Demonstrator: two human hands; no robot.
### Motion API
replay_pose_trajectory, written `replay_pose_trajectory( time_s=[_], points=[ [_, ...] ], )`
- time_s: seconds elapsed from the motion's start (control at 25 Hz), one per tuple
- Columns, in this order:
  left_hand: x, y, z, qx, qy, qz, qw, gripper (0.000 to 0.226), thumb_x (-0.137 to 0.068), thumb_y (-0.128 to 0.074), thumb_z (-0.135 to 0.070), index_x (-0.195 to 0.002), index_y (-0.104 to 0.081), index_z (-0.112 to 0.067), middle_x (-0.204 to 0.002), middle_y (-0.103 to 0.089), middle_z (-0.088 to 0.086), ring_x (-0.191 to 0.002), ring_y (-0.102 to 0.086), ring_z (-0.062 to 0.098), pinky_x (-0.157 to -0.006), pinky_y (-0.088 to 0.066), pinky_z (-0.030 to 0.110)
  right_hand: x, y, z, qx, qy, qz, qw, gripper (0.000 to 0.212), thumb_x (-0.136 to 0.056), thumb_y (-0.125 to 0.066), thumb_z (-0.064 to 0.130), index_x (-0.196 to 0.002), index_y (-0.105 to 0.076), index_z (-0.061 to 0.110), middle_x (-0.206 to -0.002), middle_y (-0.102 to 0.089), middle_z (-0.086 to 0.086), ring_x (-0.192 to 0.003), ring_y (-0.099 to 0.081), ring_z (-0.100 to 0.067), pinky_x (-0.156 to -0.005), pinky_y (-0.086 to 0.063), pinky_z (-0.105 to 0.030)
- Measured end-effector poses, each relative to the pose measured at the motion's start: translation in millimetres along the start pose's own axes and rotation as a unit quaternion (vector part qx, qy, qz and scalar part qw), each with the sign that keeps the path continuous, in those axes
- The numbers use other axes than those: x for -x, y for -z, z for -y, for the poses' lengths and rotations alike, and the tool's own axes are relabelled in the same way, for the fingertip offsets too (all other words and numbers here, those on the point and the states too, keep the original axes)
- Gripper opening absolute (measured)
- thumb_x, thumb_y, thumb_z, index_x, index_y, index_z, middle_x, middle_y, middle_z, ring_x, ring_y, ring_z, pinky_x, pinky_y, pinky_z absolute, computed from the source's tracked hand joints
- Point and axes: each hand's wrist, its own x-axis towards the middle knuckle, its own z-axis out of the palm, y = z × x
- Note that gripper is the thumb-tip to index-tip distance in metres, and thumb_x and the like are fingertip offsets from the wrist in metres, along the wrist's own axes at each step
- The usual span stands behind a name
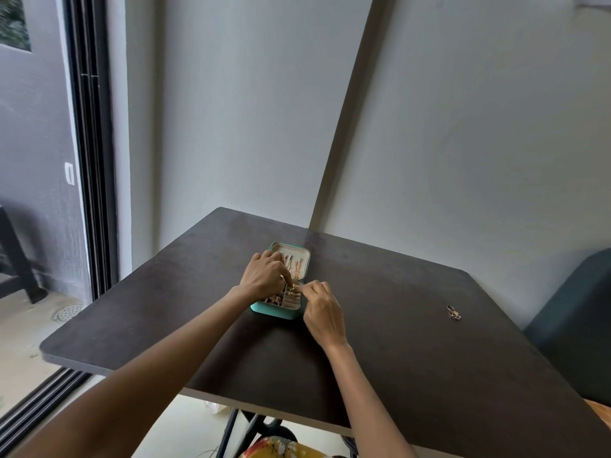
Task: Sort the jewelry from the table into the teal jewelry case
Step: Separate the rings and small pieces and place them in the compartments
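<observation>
Head view: both arms stretched forward over a dark table, bare forearms converging on the teal jewelry case at the table's middle. Left hand palm down, fingers curled, thumb and forefinger pinched narrow over the case's tray near the hinge. Right hand just right of the tray, knuckles up, thumb and forefinger also pinched narrow, tips nearly meeting those of the left hand above a far compartment. Something small and gold between the fingertips, too tiny to tell which hand holds it.

Case open, lid laid back on the far side, pale lining with several long gold and reddish pieces ranged across it, partly hidden by the left hand. Near half split into small pale compartments, gold pieces heaped in the left ones, more gold in the far right ones.

Well apart to the right, near the table's right edge, a small cluster of rings lying loose on the tabletop. Beyond that edge, a dark blue-green chair. Plain pale wall behind; sliding glass door at far left.
</observation>
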Motion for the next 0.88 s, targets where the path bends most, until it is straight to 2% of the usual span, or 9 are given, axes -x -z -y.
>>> replay_pose_trajectory(
  time_s=[0.12, 0.32, 0.52, 0.72, 0.88],
  points=[
    [0.4, -0.5, 0.1, -0.001, 0.000, -0.003, 1.000, 0.039, -0.084, -0.048, -0.012, -0.105, -0.070, -0.037, -0.124, -0.052, -0.005, -0.113, -0.042, 0.018, -0.092, -0.030, 0.031, -1.3, 0.2, -0.5, 0.006, -0.022, -0.012, 1.000, 0.041, -0.088, -0.032, 0.007, -0.110, -0.067, 0.009, -0.105, -0.062, -0.003, -0.101, -0.054, -0.021, -0.080, -0.053, -0.033],
    [1.3, 0.0, -0.7, -0.001, -0.001, 0.002, 1.000, 0.038, -0.085, -0.048, -0.012, -0.103, -0.071, -0.037, -0.122, -0.053, -0.004, -0.112, -0.042, 0.018, -0.090, -0.030, 0.030, -0.2, -0.9, -0.8, 0.015, -0.008, 0.001, 1.000, 0.032, -0.092, -0.043, 0.006, -0.111, -0.067, 0.014, -0.107, -0.059, -0.004, -0.104, -0.051, -0.023, -0.083, -0.051, -0.036],
    [2.1, -0.6, -2.4, 0.015, 0.014, -0.010, 1.000, 0.041, -0.082, -0.049, -0.009, -0.103, -0.071, -0.036, -0.122, -0.055, -0.004, -0.110, -0.044, 0.019, -0.089, -0.031, 0.030, 1.1, 3.4, 2.0, 0.003, 0.012, -0.034, 0.999, 0.034, -0.089, -0.039, 0.008, -0.103, -0.070, 0.012, -0.098, -0.061, -0.002, -0.095, -0.055, -0.023, -0.073, -0.054, -0.035],
    [2.4, -2.7, -2.1, 0.011, 0.017, -0.015, 1.000, 0.039, -0.083, -0.049, -0.009, -0.100, -0.073, -0.035, -0.121, -0.055, -0.003, -0.110, -0.044, 0.019, -0.090, -0.031, 0.031, 2.8, -0.5, -1.8, 0.009, 0.016, -0.047, 0.999, 0.022, -0.086, -0.056, 0.003, -0.098, -0.072, 0.013, -0.095, -0.062, -0.004, -0.092, -0.057, -0.025, -0.068, -0.055, -0.036],
    [0.3, -2.7, -2.4, 0.009, 0.019, -0.017, 1.000, 0.038, -0.084, -0.050, -0.009, -0.099, -0.073, -0.034, -0.121, -0.055, -0.003, -0.110, -0.044, 0.019, -0.089, -0.031, 0.031, 1.8, -2.0, -3.9, 0.020, 0.015, -0.052, 0.998, 0.023, -0.085, -0.058, 0.000, -0.096, -0.072, 0.013, -0.093, -0.062, -0.003, -0.091, -0.057, -0.023, -0.066, -0.056, -0.035]
  ],
)
